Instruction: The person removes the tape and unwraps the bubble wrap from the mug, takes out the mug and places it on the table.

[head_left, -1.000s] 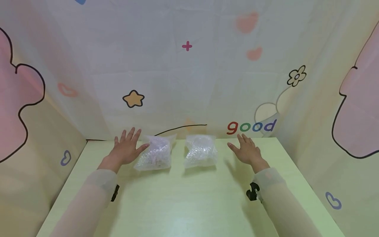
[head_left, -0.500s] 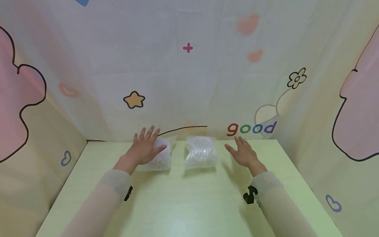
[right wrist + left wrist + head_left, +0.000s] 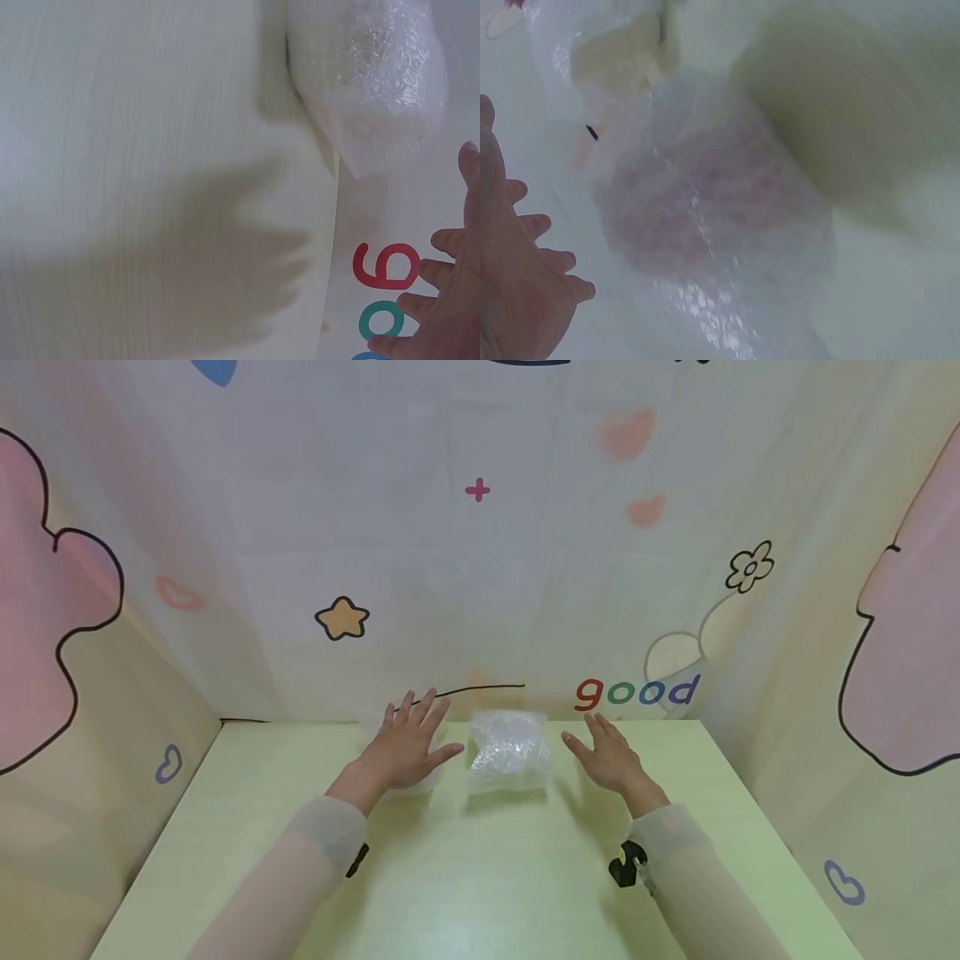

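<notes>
Hovering beneath "good" (image 3: 641, 693), right hand (image 3: 611, 762) flanks wrapped parcel (image 3: 512, 752)

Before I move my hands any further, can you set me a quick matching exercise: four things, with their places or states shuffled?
1. left hand
2. right hand
3. fully visible wrapped package
4. dark-outlined star

A. on the backdrop, coloured orange
B. between the hands in the head view
C. in front of the partly hidden package in the head view
D. to the right of both packages in the head view, apart from them

Pairs: 1-C, 2-D, 3-B, 4-A
</notes>
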A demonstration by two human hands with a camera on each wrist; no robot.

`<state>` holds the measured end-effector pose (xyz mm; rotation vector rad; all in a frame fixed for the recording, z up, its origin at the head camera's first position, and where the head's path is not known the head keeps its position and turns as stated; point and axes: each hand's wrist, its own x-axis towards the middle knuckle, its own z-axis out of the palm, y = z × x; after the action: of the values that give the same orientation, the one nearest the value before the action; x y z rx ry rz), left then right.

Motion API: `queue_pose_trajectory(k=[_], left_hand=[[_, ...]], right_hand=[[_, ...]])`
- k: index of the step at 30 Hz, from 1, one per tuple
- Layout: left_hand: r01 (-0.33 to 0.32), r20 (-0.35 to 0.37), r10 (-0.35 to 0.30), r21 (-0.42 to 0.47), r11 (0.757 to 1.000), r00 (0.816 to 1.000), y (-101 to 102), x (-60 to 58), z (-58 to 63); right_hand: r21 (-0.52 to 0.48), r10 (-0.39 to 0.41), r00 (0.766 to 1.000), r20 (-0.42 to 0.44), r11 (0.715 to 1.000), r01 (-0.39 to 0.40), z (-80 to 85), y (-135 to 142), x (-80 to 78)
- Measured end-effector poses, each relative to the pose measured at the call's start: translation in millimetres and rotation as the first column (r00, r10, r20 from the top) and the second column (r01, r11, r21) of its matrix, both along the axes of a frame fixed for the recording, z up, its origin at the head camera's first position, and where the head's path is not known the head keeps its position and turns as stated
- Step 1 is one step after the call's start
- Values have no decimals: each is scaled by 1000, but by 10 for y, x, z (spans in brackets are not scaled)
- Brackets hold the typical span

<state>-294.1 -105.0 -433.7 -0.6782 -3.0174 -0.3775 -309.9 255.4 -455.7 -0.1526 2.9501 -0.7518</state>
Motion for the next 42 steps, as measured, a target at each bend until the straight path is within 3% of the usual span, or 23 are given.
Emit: queue_pose_trajectory(k=[12,20,27,34,42], left_hand=[[59,22,-60,40,997,998,380,49,-195],[65,46,-67,53,996,997,551,68,-199],[62,93,-81,194,979,992,646,79,-227],[-36,198,-45,386,922,979,683,52,-340],[-158,311,-48,602,783,949,743,21,-449]], right_hand=[[-104,25,999,23,994,-23,-118,-123,16],[-168,27,999,29,985,-21,-160,-206,2],[-241,19,998,53,971,-5,-177,-270,16],[-352,-5,998,59,936,26,-242,-355,-6],[-541,-46,986,161,832,127,-253,-460,-19]])
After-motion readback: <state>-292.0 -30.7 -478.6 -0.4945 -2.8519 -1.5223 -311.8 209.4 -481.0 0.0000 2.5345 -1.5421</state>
